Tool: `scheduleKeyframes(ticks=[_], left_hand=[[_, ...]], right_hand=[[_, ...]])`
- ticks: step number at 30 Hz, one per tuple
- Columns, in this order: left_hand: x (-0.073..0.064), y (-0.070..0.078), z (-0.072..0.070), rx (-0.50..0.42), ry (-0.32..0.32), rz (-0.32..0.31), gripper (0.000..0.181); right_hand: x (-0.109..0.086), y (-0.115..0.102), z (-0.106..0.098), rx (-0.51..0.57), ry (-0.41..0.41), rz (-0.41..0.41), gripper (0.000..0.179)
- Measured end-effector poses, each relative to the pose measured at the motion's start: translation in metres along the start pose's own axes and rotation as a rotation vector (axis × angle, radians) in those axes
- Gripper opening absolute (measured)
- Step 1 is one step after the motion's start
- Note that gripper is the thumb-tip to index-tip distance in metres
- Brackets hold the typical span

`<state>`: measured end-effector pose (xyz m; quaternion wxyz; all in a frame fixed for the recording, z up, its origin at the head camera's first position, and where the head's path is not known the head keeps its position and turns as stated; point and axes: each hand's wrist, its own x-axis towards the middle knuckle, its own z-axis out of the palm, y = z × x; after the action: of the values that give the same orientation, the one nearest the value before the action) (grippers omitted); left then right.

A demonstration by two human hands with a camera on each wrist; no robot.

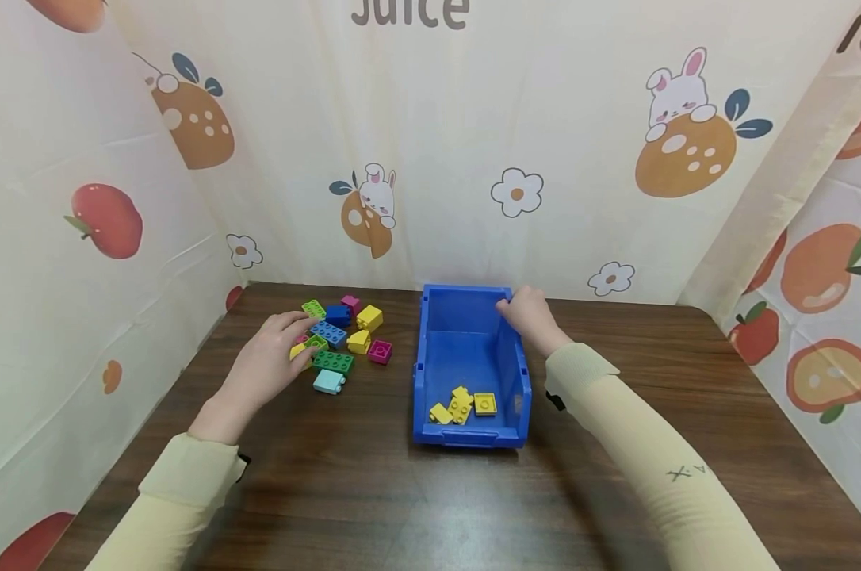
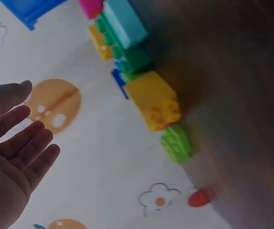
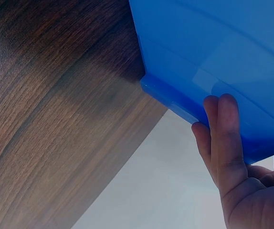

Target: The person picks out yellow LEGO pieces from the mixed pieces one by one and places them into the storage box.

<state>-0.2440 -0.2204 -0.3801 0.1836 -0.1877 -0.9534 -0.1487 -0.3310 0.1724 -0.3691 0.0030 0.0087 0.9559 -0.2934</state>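
Note:
My left hand (image 1: 272, 357) hovers over the left edge of a group of toy building blocks, fingers loosely spread and nothing held. In the left wrist view its fingers are bent a little, apart from a yellow block (image 2: 151, 98) and a lime green block (image 2: 176, 144). Near it in the head view are a green block (image 1: 334, 362), a light blue block (image 1: 329, 381) and a blue block (image 1: 328, 334). My right hand (image 1: 533, 317) grips the right wall of a blue plastic bin (image 1: 438, 317) near its back corner. Several yellow blocks (image 1: 461, 406) lie at the bin's front.
More blocks lie at the group's right side, among them a yellow block (image 1: 359, 342) and a magenta block (image 1: 380, 352). Everything stands on a dark wooden table (image 1: 316, 492). A fruit-print curtain (image 1: 445, 159) hangs along the back and both sides.

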Motion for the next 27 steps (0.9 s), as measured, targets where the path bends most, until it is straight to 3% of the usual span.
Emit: scheduleKeyframes(ticks=[13,21,27], left_hand=[[-0.001,-0.032,0.015,-0.017,-0.121,-0.140,0.050],[0.000,-0.044,0.023,0.004,-0.206,-0.159,0.047],[0.007,-0.049,0.030,0.030,-0.279,-0.209,0.050]], right_hand=[[0.000,0.001,0.000,-0.003,0.000,-0.004,0.037],[-0.001,0.001,0.000,0.007,0.000,-0.008,0.038],[-0.001,0.000,0.000,0.008,-0.007,0.000,0.038]])
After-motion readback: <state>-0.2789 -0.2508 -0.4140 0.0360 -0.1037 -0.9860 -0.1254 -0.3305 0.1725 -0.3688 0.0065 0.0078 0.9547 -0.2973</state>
